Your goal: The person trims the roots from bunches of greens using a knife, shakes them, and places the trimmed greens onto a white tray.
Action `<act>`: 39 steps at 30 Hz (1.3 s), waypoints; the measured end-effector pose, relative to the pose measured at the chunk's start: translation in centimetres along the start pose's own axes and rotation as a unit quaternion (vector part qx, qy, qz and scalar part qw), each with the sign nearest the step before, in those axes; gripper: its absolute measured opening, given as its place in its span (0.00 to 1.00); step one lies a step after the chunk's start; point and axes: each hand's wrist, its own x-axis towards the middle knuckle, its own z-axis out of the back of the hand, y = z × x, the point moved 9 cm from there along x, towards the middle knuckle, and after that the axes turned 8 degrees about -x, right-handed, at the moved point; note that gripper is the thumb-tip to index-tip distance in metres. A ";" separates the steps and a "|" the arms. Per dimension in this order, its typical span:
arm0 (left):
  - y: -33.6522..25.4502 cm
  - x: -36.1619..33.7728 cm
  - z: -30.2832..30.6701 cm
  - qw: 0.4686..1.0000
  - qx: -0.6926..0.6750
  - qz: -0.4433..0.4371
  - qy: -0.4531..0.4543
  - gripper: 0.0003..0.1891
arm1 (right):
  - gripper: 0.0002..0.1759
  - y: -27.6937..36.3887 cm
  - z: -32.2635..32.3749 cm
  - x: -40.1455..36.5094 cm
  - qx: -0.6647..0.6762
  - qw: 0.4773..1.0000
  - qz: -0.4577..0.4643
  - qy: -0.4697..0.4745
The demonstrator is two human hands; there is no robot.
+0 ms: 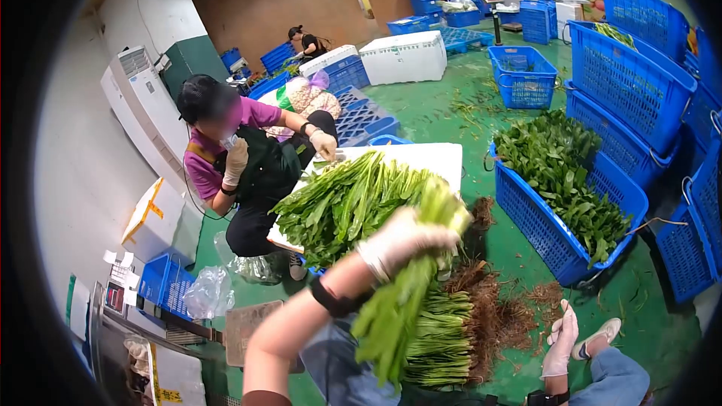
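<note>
My left hand [410, 240], in a pale glove, is closed around a bunch of leafy greens [391, 319], whose cut stem ends point up and right while the leaves hang down. Beside it, a large pile of similar greens [338, 203] lies on a white foam board [440, 156]. Under the held bunch are bundled green stems [440, 338] with brown roots [485, 316] on their right. My right hand [560, 342], also gloved, is low on the right, near my shoe [598, 338]. Its fingers are extended upward, and nothing shows in them.
Across the board a seated co-worker [241, 143] has one gloved hand near the pile. At the right, a blue crate [526, 229] holds dark leafy greens, with stacked blue crates [628, 68] behind. A white foam box [404, 59] and another person [308, 43] are farther back.
</note>
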 end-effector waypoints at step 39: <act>40.7 15.3 6.9 0.849 0.527 0.027 0.005 0.24 | 0.21 -7.8 -0.9 0.6 0.004 0.976 -0.218 0.004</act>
